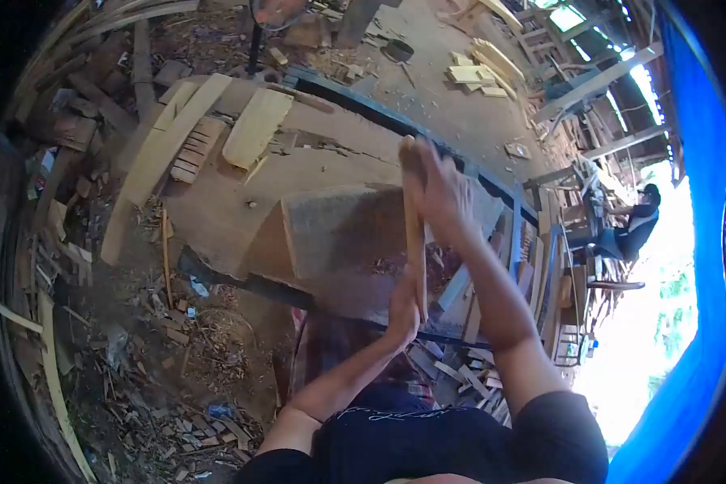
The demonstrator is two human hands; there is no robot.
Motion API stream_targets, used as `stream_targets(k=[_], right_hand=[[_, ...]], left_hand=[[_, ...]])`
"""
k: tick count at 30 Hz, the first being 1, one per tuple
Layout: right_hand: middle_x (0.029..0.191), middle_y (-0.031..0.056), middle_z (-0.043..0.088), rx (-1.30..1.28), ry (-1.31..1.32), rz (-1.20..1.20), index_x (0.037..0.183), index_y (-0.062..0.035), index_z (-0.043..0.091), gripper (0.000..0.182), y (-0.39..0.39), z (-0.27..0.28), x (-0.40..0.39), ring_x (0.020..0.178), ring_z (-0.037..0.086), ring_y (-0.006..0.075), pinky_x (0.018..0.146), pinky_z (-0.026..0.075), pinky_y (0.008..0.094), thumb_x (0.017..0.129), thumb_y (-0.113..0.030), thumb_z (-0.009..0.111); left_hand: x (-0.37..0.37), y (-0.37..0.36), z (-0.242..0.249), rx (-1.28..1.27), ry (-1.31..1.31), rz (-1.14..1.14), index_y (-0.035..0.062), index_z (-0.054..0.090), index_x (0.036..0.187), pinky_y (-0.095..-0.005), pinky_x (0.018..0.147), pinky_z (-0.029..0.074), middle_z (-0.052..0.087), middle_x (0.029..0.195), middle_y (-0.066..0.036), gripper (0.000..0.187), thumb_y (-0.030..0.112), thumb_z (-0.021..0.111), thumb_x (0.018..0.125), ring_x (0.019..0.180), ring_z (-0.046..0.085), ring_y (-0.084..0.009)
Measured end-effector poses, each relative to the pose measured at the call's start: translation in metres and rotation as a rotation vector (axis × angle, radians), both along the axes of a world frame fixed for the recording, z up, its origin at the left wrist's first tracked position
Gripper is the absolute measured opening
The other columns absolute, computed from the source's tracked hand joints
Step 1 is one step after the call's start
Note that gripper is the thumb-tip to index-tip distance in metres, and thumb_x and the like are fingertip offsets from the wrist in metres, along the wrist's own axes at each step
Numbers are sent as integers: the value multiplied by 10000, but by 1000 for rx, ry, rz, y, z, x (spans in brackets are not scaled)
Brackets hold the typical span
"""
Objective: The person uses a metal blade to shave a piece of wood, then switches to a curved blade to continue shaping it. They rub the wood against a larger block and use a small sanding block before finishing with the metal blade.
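A long, narrow wooden piece [415, 234] stands upright in the picture over the workbench [210, 210]. Near its lower end my left hand [405, 305] is closed around it. Higher up, my right hand [444, 189] is on the piece's right side near its top, blurred by motion; a dark thing lies between its fingers and the wood, too smeared to make out. Left of both hands, a large wooden block [331, 230] rests on the bench.
A yellowish board [256, 127], a slotted wooden piece [198, 150] and a long curved plank [157, 161] lie on the bench's left. Scraps [210, 427] cover the ground at lower left. Another person [639, 226] is at the far right, beside a blue tarp [702, 242].
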State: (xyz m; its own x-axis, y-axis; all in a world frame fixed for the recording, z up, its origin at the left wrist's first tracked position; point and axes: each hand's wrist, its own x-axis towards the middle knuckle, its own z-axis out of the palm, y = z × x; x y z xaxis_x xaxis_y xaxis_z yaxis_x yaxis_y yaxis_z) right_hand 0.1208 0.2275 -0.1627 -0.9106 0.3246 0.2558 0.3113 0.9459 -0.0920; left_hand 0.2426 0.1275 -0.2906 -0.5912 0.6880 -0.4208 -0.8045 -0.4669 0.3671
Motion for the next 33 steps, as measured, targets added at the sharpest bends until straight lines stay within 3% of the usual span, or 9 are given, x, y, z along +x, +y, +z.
stream_targets(k=[5,8,10,13,16,20,25,29,33], right_hand=[[937,260,631,28,35,26,1304,-225,453,428,38,-6,-64,900,613,477,764,486,555,910,-369,540],[1007,278,590,11,157,193,1382,-211,415,522,-7,-5,20,820,626,459,726,494,546,901,-329,581],[1077,264,588,-65,-149,-38,1383,-180,432,552,-42,3,87,945,614,454,806,490,519,869,-275,610],[1039,249,595,-113,-180,-49,1378,-183,437,551,-54,10,112,921,620,441,774,502,501,866,-278,616],[988,251,611,16,-129,-41,1359,-199,435,537,-22,-1,38,889,620,443,763,487,517,865,-300,619],[944,255,638,66,-100,-20,1330,-181,435,484,26,1,-75,932,612,467,804,472,532,899,-372,547],[952,252,585,17,112,132,1341,-190,436,491,-3,-2,3,777,613,457,683,485,537,895,-321,595],[971,256,572,-29,-54,40,1382,-212,418,531,-48,-1,119,757,619,448,617,489,525,890,-294,601],[975,260,580,32,-59,23,1350,-218,429,507,-24,-6,68,801,629,452,669,497,526,885,-332,593]], left_hand=[[4,12,2,-109,1,56,137,524,842,-254,356,340,447,564,14,523,635,401,941,399,419,-99],[1,11,5,-23,19,64,143,568,925,-236,350,308,464,584,36,492,595,379,970,400,396,-74],[3,8,2,33,24,37,114,577,845,-233,414,316,457,596,29,522,567,364,991,471,424,-54],[0,5,10,-11,53,78,108,589,859,-234,428,330,467,610,38,514,551,369,998,506,442,-48],[5,0,-6,35,75,-14,94,613,910,-230,456,338,484,658,38,486,511,383,1010,546,443,-52],[8,10,3,-101,63,133,92,624,941,-228,457,323,496,690,31,460,484,393,1016,552,431,-61],[3,7,11,-38,67,117,82,630,982,-237,497,356,517,721,23,481,494,383,1015,593,451,-65],[-2,5,7,11,-49,-36,78,625,964,-240,519,353,512,735,24,499,505,372,1014,615,444,-60],[6,4,-11,-10,62,-1,95,610,902,-240,481,323,494,700,33,489,513,379,1010,573,425,-68]])
